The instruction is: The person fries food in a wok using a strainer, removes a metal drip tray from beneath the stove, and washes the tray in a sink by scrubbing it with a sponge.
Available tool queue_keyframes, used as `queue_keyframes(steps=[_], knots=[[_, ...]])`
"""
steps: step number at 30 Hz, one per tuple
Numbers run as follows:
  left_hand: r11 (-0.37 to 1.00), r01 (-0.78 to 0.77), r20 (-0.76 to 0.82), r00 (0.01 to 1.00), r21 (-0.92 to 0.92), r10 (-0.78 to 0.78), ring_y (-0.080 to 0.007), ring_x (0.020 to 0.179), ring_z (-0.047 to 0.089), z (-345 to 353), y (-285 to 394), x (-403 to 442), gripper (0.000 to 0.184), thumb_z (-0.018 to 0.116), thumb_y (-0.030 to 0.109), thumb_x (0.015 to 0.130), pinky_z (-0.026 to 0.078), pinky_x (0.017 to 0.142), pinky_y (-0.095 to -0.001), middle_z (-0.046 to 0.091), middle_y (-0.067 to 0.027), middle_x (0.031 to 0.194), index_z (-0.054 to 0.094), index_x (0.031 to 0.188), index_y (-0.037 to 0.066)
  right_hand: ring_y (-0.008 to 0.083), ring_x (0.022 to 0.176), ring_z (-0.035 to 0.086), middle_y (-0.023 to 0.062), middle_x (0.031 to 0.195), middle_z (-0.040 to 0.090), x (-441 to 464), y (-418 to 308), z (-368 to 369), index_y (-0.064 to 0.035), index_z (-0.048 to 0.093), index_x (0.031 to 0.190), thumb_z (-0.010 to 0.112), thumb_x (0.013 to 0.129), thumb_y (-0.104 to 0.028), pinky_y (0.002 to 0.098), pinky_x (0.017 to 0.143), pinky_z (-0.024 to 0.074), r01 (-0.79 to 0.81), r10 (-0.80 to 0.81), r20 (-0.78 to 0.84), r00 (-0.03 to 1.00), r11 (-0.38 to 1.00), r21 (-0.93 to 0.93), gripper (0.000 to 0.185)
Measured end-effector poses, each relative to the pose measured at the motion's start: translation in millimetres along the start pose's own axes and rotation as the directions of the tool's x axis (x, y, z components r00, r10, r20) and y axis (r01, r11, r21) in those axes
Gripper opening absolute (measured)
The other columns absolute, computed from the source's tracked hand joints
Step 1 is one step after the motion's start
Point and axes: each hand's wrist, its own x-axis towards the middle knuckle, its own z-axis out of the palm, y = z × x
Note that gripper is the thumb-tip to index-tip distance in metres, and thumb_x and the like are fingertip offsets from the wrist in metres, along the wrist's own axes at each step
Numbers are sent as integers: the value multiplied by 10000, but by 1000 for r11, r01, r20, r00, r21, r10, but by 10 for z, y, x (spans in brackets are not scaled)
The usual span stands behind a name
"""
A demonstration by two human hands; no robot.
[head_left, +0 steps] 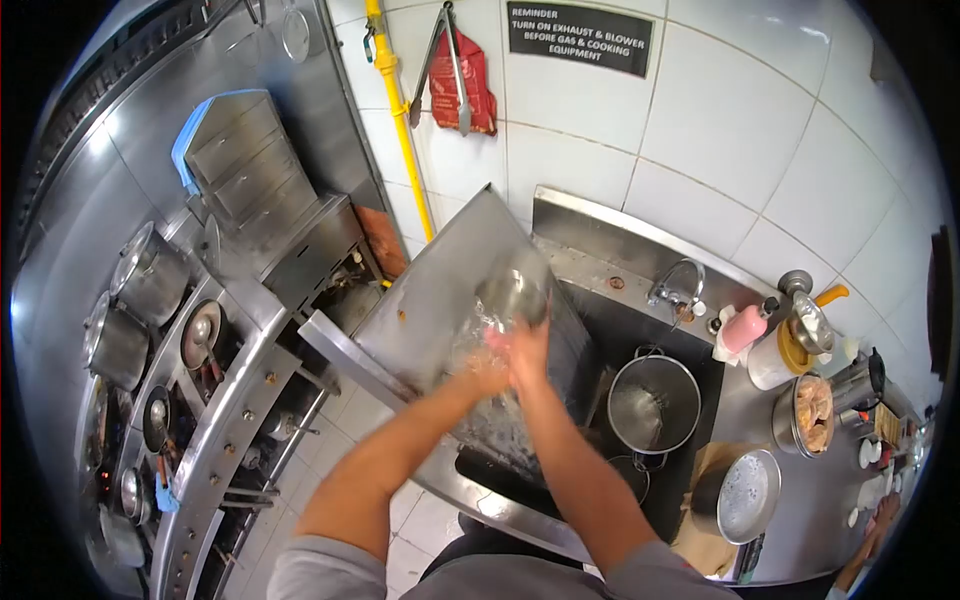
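Both arms reach forward over a large metal sheet (430,275) that leans at the left of the sink. My right hand (528,345) is at a shiny metal bowl (515,292), which is blurred by motion, and its fingers wrap round the near edge. Beside it, my left hand (487,372) is close to the right wrist, its fingers smeared by motion. Splashing water blurs the area around both hands. To the right, a tall metal pot (654,405) stands in the dark sink (605,320) below the faucet (680,285).
On the right counter (745,400) stand a pan (745,495), a pink bottle (745,328), a tub (772,362) and a food container (803,417). A stove with pots (150,275) lies left. Tongs (460,85) hang on the wall. Another person's hand (882,520) shows at far right.
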Motion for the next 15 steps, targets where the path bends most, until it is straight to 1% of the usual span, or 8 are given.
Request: queue_keyframes(steps=[1,2,3,4,6,9,12,15], knots=[[980,134,221,970,-147,-99,-319,924,645,-803,-33,368,425,422,351,899,492,860,-480,656,-129,1084,583,1200,97,232,698,634,178,1293,477,128,-90,208,-189,91,1502,451,907,-5,319,564,549,145,-142,78,987,989,-27,719],[660,369,163,921,-654,-354,-300,953,652,-1233,-134,472,375,407,309,910,505,855,-420,662,-139,1095,608,1157,110,220,706,630,174,1298,478,270,-181,380,-171,101,1503,454,911,-13,304,567,539,294,-284,158,946,955,-43,707],[890,434,353,862,-138,-365,-276,940,661,-1704,-87,872,338,422,275,905,521,811,-394,671,-143,1065,623,1130,122,196,823,592,154,1281,485,347,-317,512,-136,158,1489,464,912,-21,302,657,540,236,-225,154,962,970,-56,663],[876,265,487,749,403,-450,-252,926,670,-2000,-103,1255,305,436,241,900,536,768,-368,681,-148,1034,638,1103,135,172,939,555,135,1263,492,442,-432,598,-101,216,1474,475,913,-30,300,746,541,177,-166,144,975,982,-71,622],[898,10,407,889,441,-209,-242,910,675,-2000,-528,1406,289,428,207,899,536,757,-390,695,-146,980,658,1062,142,152,894,561,123,1213,533,854,-412,592,-95,285,1456,465,927,-31,289,753,511,413,-385,175,906,894,-174,563],[894,-37,132,991,447,-24,-269,951,643,-1999,-504,1505,221,466,162,845,479,776,-420,689,-123,922,660,939,117,164,1045,561,127,1252,549,899,-673,398,-65,281,1460,458,922,23,294,830,498,469,-410,234,882,815,-340,573],[815,-61,262,958,576,-113,-245,1038,494,-1824,-285,1607,212,489,195,876,421,815,-427,569,-37,1064,654,1004,161,169,994,578,116,1227,555,745,-805,-207,-83,339,1430,455,922,33,301,813,518,331,-305,130,943,885,-327,533],[844,-151,275,962,514,4,-250,1016,502,-1293,-46,1401,240,487,231,881,409,782,-425,571,-50,1003,646,1052,175,191,945,598,119,1187,563,606,-697,-1382,-115,369,1409,446,891,35,326,718,549,152,-185,-100,978,950,-274,545]])
